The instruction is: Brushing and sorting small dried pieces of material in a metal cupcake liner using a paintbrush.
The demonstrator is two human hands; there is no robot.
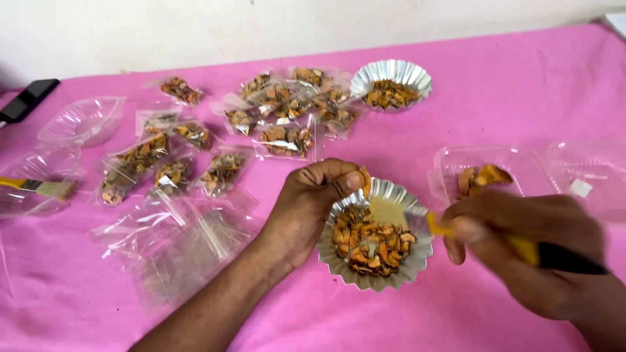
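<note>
Head view showed the left hand (312, 202) pinching an orange chip (365, 181) upright at the rim of the near foil cup (417, 251). The right hand (521, 248), blurred, was clenched around a brush (521, 249), its long axis lying level, yellow-and-black handle pointing right, pale bristles (389, 210) pointing left into the cup. The handle's middle was hidden by fingers. Filled packets (287, 140) lay beyond on the pink cloth (495, 85).

Crinkled shiny silver foil dish (417, 251) under hands; second fluted foil dish (417, 77) behind. Glossy clear plastic pouches (182, 241), clear plastic clamshell tray (450, 163). Matt pink cloth table cover (508, 91). Dry, rough orange-brown chips (368, 244).
</note>
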